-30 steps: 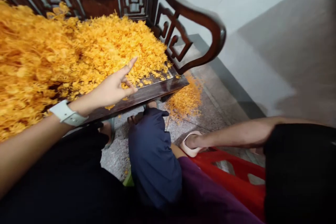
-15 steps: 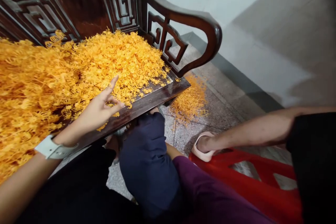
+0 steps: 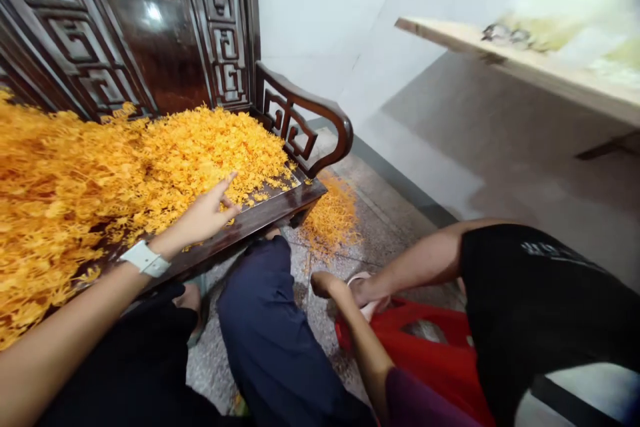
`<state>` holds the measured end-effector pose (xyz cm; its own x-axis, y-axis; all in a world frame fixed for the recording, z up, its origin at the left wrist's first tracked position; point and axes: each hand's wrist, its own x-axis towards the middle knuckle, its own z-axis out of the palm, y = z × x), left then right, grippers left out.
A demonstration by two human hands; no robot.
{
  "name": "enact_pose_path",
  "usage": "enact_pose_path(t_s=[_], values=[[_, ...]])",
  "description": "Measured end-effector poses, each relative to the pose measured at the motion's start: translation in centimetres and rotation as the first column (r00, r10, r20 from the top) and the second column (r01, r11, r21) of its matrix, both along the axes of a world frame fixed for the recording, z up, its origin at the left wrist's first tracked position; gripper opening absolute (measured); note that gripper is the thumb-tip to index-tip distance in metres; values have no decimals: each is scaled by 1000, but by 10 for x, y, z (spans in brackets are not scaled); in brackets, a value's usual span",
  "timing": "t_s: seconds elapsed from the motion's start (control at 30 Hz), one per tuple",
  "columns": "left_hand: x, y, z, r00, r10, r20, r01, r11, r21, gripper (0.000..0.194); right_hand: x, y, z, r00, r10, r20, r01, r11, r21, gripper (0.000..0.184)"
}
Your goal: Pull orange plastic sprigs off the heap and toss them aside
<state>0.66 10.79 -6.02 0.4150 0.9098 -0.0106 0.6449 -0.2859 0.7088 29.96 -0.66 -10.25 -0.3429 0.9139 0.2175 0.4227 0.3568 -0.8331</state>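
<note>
My left hand (image 3: 207,213), with a pale watch band (image 3: 146,259) on its wrist, hovers over or lightly rests on a heap of orange spidery flower-like pieces (image 3: 215,147). Its index finger is stretched out, the thumb apart, and nothing shows in it. The heap covers the seat of a dark carved wooden bench (image 3: 270,212). Low beside my navy trouser knee (image 3: 260,280), my right hand (image 3: 326,284) is curled closed below a purple sleeve; what it holds, if anything, is hidden. Thin orange strands (image 3: 330,217) lie on the floor beyond it.
A curved armrest (image 3: 320,107) closes the bench's right end. At right sits a person in black shorts (image 3: 525,300), one pale shoe near a red plastic stool (image 3: 425,353). A wooden shelf (image 3: 445,37) carrying pale bags juts out at upper right.
The view has tilted up and right, bringing in the shelf. My right hand, earlier hidden behind the navy knee, now shows beside it. My left hand stays over the heap, fingers similarly spread.
</note>
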Motion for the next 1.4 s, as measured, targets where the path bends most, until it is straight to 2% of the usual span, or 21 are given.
enact_pose_path(t_s=[0.07, 0.13, 0.2, 0.27, 0.33, 0.37, 0.43, 0.57, 0.63, 0.73, 0.8, 0.87, 0.93, 0.97, 1.0, 1.07, 1.13, 1.2, 1.27, 1.33, 1.4], values=[[6, 4, -4, 997, -24, -78, 25, 999, 19, 86, 15, 18, 8, 997, 1, 79, 3, 999, -46, 39], [11, 8, -11, 990, -43, -133, 47, 999, 22, 84, 22, 43, 31, 995, -75, 69, 77, 996, -34, 42], [16, 11, -19, 980, -62, -191, 65, 998, 10, 83, 19, 64, 67, 973, -213, -90, 219, 973, 66, 52], [20, 11, -25, 966, -78, -245, 78, 997, -9, 80, 8, 72, 105, 915, -271, -298, 331, 927, 173, 58], [24, 9, -26, 955, -102, -279, 101, 995, -21, 78, -7, 66, 130, 890, -202, -410, 309, 926, 215, 52], [27, 6, -26, 951, -118, -286, 117, 993, -22, 76, -15, 60, 136, 888, -154, -434, 262, 944, 200, 43], [33, 1, -22, 946, -152, -286, 153, 988, -16, 72, -27, 45, 131, 879, -81, -470, 150, 982, 111, 27], [46, -7, -9, 943, -179, -282, 195, 980, 30, 65, -41, 26, 90, 892, -82, -445, 68, 997, -47, 21], [51, -10, -1, 945, -187, -269, 215, 974, 76, 65, -43, 23, 75, 916, -84, -393, 67, 996, -57, 21], [56, -14, 15, 959, -180, -220, 221, 958, 182, 66, -42, 27, 72, 928, -113, -356, 125, 992, 12, 22], [57, -20, 30, 969, -144, -200, 194, 947, 258, 65, -41, 34, 80, 917, -211, -338, 262, 959, 112, 31], [58, -28, 46, 968, -102, -230, 175, 929, 326, 60, -40, 43, 93, 907, -296, -299, 364, 909, 204, 54], [59, -39, 63, 951, -53, -304, 177, 901, 397, 52, -41, 53, 108, 932, -270, -242, 328, 913, 244, 76], [59, -45, 70, 939, -22, -344, 179, 884, 432, 50, -42, 58, 116, 950, -223, -220, 276, 927, 253, 76], [60, -51, 78, 925, 12, -379, 179, 867, 464, 50, -43, 63, 124, 962, -172, -212, 226, 937, 265, 68], [59, -61, 91, 898, 77, -433, 176, 840, 513, 55, -47, 73, 138, 963, -95, -254, 169, 944, 284, 40], [55, -68, 101, 872, 112, -478, 190, 820, 539, 61, -51, 82, 151, 916, -64, -397, 165, 960, 228, 24], [50, -70, 107, 857, 114, -502, 214, 808, 549, 64, -53, 90, 162, 818, -65, -571, 130, 989, 73, 22], [42, -69, 107, 863, 93, -496, 233, 799, 555, 64, -54, 97, 170, 729, -86, -679, 38, 996, -85, 19], [34, -67, 104, 897, 58, -439, 232, 782, 578, 63, -56, 104, 176, 683, -100, -724, -57, 980, -189, 15], [27, -65, 100, 952, 43, -302, 172, 743, 646, 55, -59, 113, 180, 642, -136, -755, -104, 960, -261, 15]])
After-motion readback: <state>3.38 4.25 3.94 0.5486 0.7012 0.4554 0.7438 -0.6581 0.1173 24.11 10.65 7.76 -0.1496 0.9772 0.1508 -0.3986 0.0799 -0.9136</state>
